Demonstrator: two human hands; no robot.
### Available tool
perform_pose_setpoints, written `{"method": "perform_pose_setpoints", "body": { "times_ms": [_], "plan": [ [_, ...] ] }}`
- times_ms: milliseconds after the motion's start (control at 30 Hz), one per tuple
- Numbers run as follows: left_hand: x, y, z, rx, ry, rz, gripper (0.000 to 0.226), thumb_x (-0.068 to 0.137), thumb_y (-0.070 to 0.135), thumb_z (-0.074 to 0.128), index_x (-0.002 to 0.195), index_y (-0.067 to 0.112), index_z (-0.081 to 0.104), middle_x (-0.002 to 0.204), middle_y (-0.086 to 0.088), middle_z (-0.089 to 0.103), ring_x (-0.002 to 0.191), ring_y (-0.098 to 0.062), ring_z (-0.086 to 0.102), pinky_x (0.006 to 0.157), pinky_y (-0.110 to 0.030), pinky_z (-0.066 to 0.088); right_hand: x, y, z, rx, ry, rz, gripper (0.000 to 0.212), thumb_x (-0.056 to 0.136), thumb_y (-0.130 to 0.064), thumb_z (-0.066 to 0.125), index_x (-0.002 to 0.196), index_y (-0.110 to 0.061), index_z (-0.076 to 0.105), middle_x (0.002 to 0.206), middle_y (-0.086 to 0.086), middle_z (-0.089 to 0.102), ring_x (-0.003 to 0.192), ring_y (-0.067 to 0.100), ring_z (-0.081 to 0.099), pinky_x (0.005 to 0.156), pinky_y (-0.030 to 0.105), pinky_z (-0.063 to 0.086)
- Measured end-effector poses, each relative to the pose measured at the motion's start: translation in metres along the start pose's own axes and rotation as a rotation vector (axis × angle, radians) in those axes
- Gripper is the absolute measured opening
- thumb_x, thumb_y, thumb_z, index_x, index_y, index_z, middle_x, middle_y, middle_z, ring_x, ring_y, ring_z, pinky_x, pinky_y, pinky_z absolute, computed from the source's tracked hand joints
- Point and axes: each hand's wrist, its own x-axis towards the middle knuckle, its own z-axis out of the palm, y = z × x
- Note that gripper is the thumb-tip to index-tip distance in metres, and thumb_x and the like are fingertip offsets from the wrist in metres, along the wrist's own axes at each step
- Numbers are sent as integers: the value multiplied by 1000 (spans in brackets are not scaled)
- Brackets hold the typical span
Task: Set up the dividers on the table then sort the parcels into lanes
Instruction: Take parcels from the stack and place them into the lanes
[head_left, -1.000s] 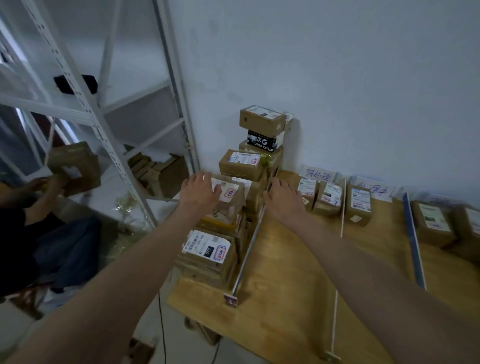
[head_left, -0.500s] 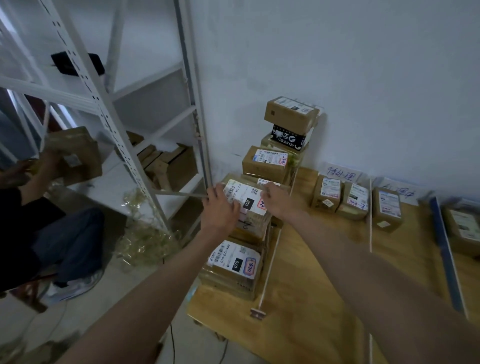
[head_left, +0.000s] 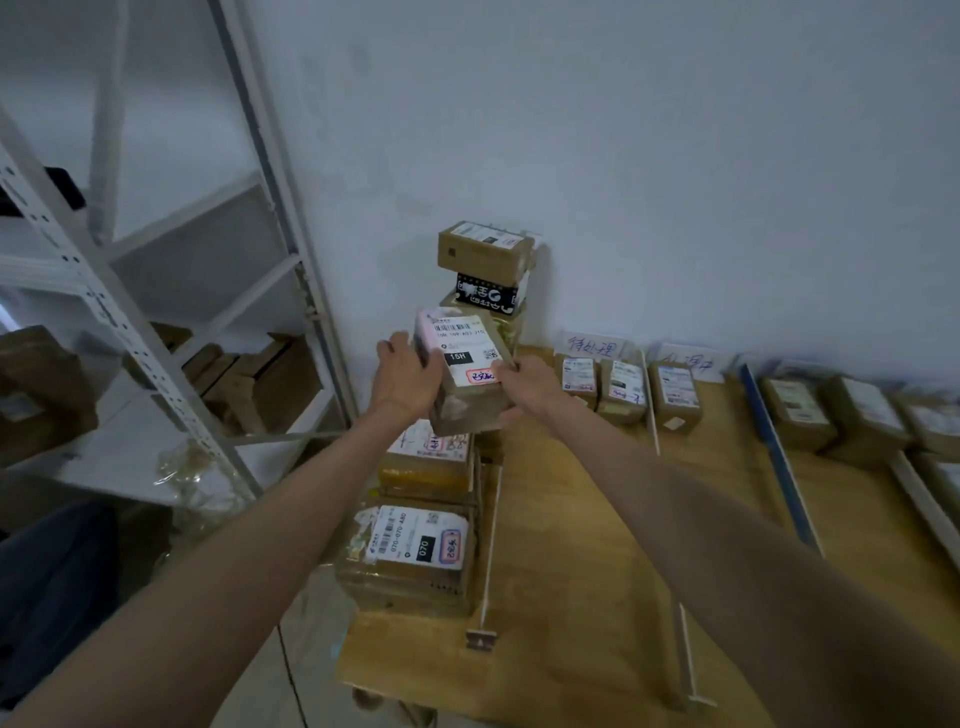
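Head view. I see both hands clasping one cardboard parcel (head_left: 465, 371), lifted clear of the stack and tilted so its white label, marked "15H", faces the camera. The left hand (head_left: 402, 376) grips the parcel's left side, fingers curled round its far edge; the right hand (head_left: 524, 387) holds the right side, thumb on the label's lower corner.

Directly beneath the grip lies a parcel with yellow tape (head_left: 426, 460), and nearer me than that a parcel labelled "070" (head_left: 415, 553); both rest at the left edge of the wooden table (head_left: 597, 545). Beyond the grip, against the wall, rises a stack topped by a brown box (head_left: 485, 249) on a black-banded box (head_left: 491, 293).

Just right of the lower parcels runs a thin white divider (head_left: 491, 540); a second white divider (head_left: 649, 410) and a blue divider (head_left: 776, 457) lie further right. Between the white dividers, right of the grip, sit two small parcels (head_left: 602, 382); handwritten paper signs (head_left: 592, 345) stand at the wall behind them. A white metal rack (head_left: 156, 332) stands left of the grip.
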Motion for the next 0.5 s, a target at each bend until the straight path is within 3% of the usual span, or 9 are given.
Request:
{"method": "perform_pose_setpoints", "body": {
  "times_ms": [100,133,200,267,400,500],
  "plan": [
    [2,18,18,-40,-162,114,51,100,42,41,143,15,40,138,-8,52,111,-24,59,91,-39,54,-10,10,-21,-15,67,52,40,102,-30,46,131,-3,52,134,12,55,98,29,66,51,23,58],
    [1,25,25,-55,-195,139,48,100,42,40,139,15,44,135,-7,56,104,-21,61,80,-33,56,-15,15,-28,-23,94,68,38,101,-30,47,129,-4,53,131,11,56,97,28,65,55,27,60],
    [-4,38,39,-24,-252,182,39,103,35,39,133,12,50,129,-1,60,97,-16,58,65,-18,44,-24,26,-42,-31,155,95,32,100,-26,46,120,-3,55,122,11,59,98,28,61,73,39,62],
    [-13,51,51,16,-311,261,36,106,30,36,133,12,52,126,-3,61,98,-17,56,69,-18,39,-35,37,-56,-61,227,122,31,100,-21,45,116,3,58,118,17,62,103,32,61,83,40,55],
    [-24,68,78,96,-419,421,40,106,32,31,132,12,55,131,-9,60,105,-20,57,83,-30,46,-57,66,-87,-51,316,210,35,100,-19,44,120,6,57,114,20,63,101,34,61,77,36,47],
    [-31,76,101,262,-439,515,45,104,36,27,123,10,58,130,-13,58,114,-29,55,94,-41,47,-78,89,-110,-37,346,280,38,99,-22,43,122,5,57,123,25,60,114,40,58,92,42,50]
  ]
}}
